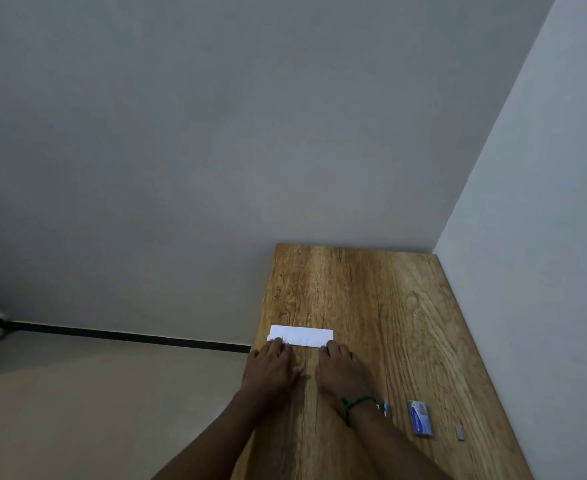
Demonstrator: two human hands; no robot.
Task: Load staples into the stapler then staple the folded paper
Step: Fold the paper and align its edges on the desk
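Folded paper near table's left edge, flat open hands pressing it

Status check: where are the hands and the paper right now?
Left hand and right hand flat, fingertips on folded paper. Staple box and loose staple strip lie off right. Stapler mostly hidden behind right wrist.

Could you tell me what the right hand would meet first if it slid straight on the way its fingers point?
The right hand already touches the folded white paper strip; beyond it, only bare wooden table, then probably the grey wall.
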